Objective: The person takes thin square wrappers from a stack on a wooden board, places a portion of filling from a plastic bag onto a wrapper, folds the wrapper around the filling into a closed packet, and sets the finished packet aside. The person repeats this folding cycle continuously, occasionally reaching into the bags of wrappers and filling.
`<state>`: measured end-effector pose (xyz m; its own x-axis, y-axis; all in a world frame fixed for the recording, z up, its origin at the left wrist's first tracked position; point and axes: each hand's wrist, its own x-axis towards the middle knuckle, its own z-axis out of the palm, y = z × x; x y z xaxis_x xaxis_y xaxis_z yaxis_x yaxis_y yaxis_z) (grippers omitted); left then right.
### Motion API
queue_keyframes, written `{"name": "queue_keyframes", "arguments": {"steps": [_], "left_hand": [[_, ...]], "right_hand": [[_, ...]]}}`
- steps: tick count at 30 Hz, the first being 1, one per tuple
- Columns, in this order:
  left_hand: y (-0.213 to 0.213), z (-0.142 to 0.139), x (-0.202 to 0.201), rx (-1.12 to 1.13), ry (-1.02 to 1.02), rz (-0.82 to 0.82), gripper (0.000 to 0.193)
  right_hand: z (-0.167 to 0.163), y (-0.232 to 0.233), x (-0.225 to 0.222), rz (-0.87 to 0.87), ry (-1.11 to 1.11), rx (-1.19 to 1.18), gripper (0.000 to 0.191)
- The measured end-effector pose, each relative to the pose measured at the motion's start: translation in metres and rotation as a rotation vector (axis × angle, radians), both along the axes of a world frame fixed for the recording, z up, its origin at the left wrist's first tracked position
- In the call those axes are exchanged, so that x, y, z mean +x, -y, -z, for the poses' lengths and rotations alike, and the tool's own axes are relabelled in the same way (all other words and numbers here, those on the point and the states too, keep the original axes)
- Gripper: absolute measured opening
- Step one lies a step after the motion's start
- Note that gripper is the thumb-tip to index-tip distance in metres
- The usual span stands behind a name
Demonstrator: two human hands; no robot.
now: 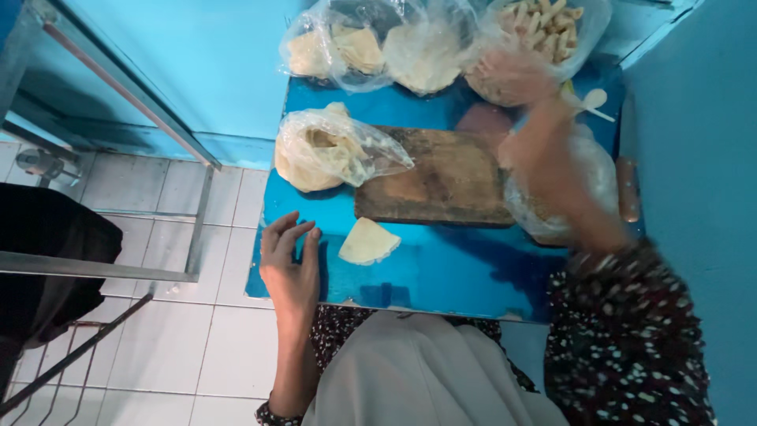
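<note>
Left hand grip loose, fingers spread, holding nothing, resting on near-left edge of blue desk; folded flatbread piece just right of it; right hand blurred at far plastic bag, grip unclear.

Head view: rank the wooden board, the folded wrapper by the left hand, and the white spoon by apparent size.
1. Wooden board, clearly largest.
2. Folded wrapper.
3. White spoon, smallest, though it lies farther away.

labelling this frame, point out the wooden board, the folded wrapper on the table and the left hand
wooden board [441, 177], head view, middle of its bare top
folded wrapper [367, 241], head view, centre of the pale piece
left hand [290, 272], head view, back of the hand
</note>
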<state>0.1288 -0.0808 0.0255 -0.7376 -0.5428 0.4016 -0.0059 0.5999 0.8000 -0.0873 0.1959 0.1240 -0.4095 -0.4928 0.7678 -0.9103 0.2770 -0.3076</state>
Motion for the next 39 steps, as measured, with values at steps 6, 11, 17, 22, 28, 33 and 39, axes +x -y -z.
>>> {"name": "queue_keyframes", "arguments": {"steps": [6, 11, 17, 22, 28, 33, 39], "left_hand": [[-0.004, -0.006, 0.002, 0.045, -0.028, -0.011, 0.016], [-0.012, -0.011, 0.005, 0.052, -0.029, 0.027, 0.016], [-0.01, -0.016, 0.012, 0.162, -0.075, 0.091, 0.015], [-0.009, -0.018, 0.016, 0.327, -0.006, 0.116, 0.017], [-0.031, -0.018, 0.002, 0.189, -0.086, 0.223, 0.016], [-0.054, -0.028, -0.015, 0.003, -0.042, 0.44, 0.021], [-0.072, -0.029, -0.082, -0.908, -0.095, 0.589, 0.04]], "right_hand": [[0.066, 0.081, 0.116, -0.275, -0.267, 0.495, 0.059], [0.063, 0.089, 0.12, -0.238, 0.003, 0.449, 0.051], [0.044, 0.043, 0.074, -0.039, 0.596, 0.366, 0.062], [0.008, -0.015, 0.047, 0.487, 0.246, 0.553, 0.078], [0.007, -0.017, 0.06, 0.287, 0.617, 0.394, 0.068], [0.009, -0.031, 0.042, 0.264, 0.272, 0.36, 0.066], [-0.001, -0.05, 0.039, 0.368, 0.675, 0.267, 0.067]]}}
